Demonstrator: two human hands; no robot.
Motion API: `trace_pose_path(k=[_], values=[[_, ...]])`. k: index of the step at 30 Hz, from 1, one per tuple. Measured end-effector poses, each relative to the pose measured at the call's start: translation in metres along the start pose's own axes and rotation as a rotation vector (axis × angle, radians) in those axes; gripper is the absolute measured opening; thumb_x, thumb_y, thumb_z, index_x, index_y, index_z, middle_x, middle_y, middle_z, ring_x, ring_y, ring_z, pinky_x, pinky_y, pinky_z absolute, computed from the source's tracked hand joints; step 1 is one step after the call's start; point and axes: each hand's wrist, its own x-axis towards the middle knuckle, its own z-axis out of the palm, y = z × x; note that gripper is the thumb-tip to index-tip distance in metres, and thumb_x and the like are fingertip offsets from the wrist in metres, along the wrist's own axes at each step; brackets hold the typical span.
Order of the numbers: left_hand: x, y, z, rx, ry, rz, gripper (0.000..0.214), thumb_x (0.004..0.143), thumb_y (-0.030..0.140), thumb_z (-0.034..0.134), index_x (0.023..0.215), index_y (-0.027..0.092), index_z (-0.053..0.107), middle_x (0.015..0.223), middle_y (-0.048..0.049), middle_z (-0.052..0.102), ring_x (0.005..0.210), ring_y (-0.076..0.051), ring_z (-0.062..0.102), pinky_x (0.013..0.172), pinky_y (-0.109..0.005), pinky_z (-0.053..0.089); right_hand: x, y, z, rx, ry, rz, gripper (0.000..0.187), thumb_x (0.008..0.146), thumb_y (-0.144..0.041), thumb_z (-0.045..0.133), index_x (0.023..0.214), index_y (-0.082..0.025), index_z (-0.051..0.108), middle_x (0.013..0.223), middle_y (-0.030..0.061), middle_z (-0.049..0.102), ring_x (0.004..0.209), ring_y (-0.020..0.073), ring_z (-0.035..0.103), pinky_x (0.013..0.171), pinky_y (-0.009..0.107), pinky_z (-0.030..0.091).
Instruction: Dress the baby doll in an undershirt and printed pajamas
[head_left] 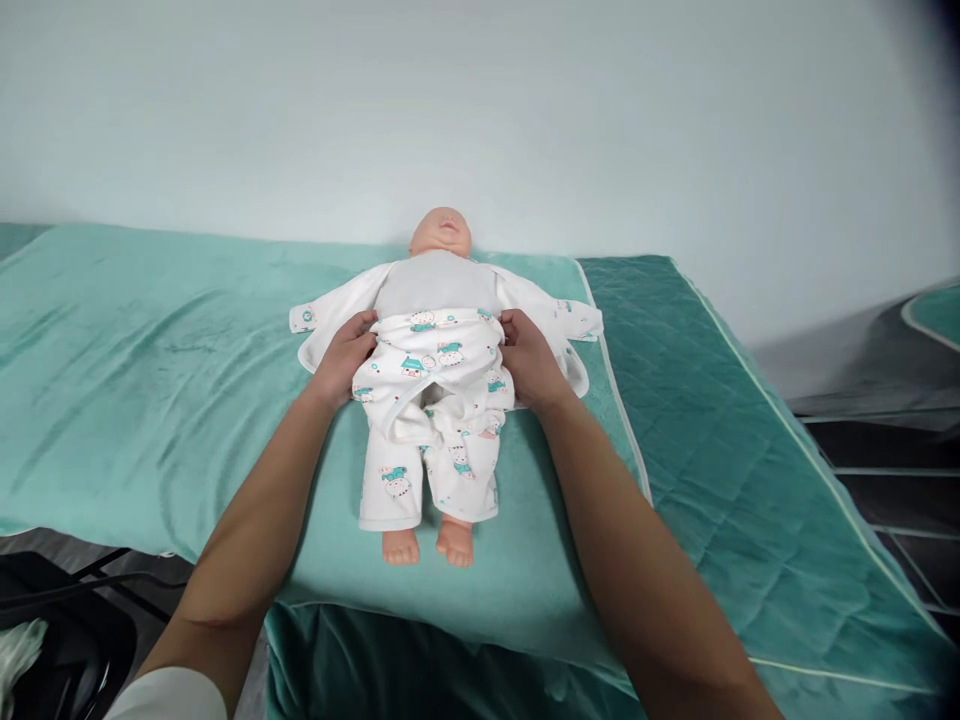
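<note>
A baby doll [441, 232] lies on its back on the bed, head toward the wall and bare feet toward me. White baby pants [435, 350] with teal cartoon prints cover its legs and reach up to its belly. My left hand [349, 352] is closed on the left side of the waistband. On the opposite side, my right hand [529, 358] grips the waistband too, its fingertips partly hidden by cloth. A white baby jacket [536, 298] is on the doll's arms, its sleeves spread and its front open over a plain pale torso.
Light green sheet [150, 380] covers the bed, with a darker quilted cover [705, 440] to the right. A pale wall [480, 110] stands behind. At the lower left are a black object [67, 630] and a cable; metal slats [892, 470] show at the right.
</note>
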Motion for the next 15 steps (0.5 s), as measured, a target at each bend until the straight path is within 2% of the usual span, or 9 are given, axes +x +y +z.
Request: trace_pose_path(k=[4,7,12,15], values=[[-0.0008,0.0036,0.0021,-0.073,-0.079,0.038,0.051,0.070,0.023,0.071,0.120,0.019,0.066,0.105,-0.0063,0.075,0.084,-0.020,0.070,0.066,-0.028,0.053,0.0019,0.0026,0.0012,0.164,-0.029,-0.011,0.031,0.061,-0.015,0.065,0.089,-0.025,0.056,0.087,-0.0041,0.066,0.076,0.0160,0.061,0.066,0.028,0.047],[-0.0010,0.0056,0.0010,-0.083,-0.095,0.068,0.056,0.065,0.022,0.071,0.121,0.019,0.065,0.108,-0.0064,0.075,0.093,-0.022,0.070,0.072,-0.029,0.054,0.0024,0.0050,-0.0001,0.167,-0.033,-0.023,0.031,0.063,-0.017,0.065,0.091,-0.025,0.057,0.087,-0.0033,0.067,0.079,0.0169,0.063,0.069,0.028,0.049],[0.0003,0.0028,-0.0035,-0.029,-0.124,0.065,0.057,0.063,0.021,0.073,0.119,0.021,0.062,0.114,-0.0075,0.073,0.099,-0.022,0.069,0.075,-0.030,0.055,-0.0014,0.0074,-0.0021,-0.013,-0.009,-0.014,0.030,0.068,-0.027,0.062,0.096,-0.027,0.053,0.090,-0.0008,0.068,0.083,0.0197,0.064,0.074,0.033,0.052],[0.0013,-0.0033,-0.0036,0.029,-0.101,0.132,0.055,0.063,0.021,0.074,0.117,0.022,0.061,0.111,-0.0061,0.072,0.099,-0.021,0.067,0.081,-0.032,0.055,-0.0053,0.0068,0.0000,-0.200,0.110,-0.040,0.026,0.069,-0.030,0.059,0.094,-0.027,0.051,0.090,0.0010,0.066,0.087,0.0208,0.063,0.080,0.036,0.052]])
